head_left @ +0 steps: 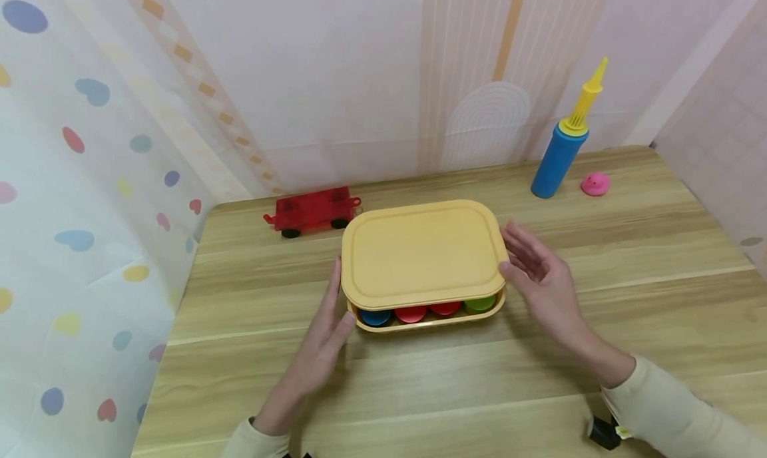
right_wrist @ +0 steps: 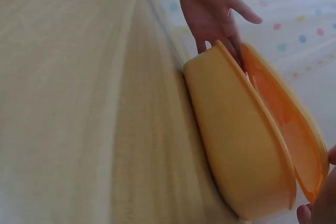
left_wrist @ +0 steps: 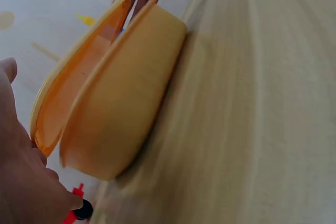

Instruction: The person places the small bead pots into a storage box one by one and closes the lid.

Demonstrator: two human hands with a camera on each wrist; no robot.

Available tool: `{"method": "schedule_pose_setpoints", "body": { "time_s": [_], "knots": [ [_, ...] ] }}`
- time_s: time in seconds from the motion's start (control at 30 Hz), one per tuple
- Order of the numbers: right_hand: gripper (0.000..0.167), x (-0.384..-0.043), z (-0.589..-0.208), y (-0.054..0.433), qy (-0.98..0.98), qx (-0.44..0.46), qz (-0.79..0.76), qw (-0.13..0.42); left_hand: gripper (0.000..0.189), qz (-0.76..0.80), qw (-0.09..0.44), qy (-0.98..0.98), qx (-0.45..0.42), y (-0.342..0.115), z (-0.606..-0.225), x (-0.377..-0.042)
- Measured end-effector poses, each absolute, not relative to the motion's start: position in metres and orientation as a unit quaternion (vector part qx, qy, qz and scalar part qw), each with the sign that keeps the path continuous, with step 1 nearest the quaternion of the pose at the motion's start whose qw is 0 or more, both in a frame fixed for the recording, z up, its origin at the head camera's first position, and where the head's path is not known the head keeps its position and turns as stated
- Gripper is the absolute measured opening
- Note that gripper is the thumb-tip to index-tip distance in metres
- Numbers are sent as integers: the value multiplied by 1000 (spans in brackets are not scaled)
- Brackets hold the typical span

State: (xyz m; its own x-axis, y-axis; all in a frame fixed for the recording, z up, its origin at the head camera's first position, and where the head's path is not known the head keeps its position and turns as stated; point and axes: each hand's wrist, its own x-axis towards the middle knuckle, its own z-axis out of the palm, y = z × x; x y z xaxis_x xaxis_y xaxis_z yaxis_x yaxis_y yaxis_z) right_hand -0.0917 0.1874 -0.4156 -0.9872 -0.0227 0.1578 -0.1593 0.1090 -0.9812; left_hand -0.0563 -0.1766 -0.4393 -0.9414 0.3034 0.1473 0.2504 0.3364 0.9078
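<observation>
In the head view a shallow yellow box sits on the table, and its yellow lid hangs tilted over it, leaving a gap at the front. Several round tops in blue, red and green show inside through that gap. My left hand touches the left end with fingers straight; the right wrist view shows its thumb spread away from them. At the other end my right hand holds the lid's edge, thumb near the front corner and fingers along the side. The lid hides most of the contents.
Behind the box on the left stands a red toy wagon with black wheels. Toward the back right are a blue and yellow hand pump and a pink rubber duck. A patterned curtain hangs behind the wooden table.
</observation>
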Motion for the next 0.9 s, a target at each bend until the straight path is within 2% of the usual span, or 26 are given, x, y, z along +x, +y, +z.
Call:
{"method": "schedule_pose_setpoints", "body": {
  "time_s": [0.47, 0.9],
  "knots": [
    [66, -81, -428, 190, -752, 61, 656, 3, 77, 534, 56, 828, 159, -178, -453, -42],
    [64, -74, -438, 195, -760, 78, 646, 4, 81, 532, 62, 828, 165, -176, -455, -32]
  ]
}}
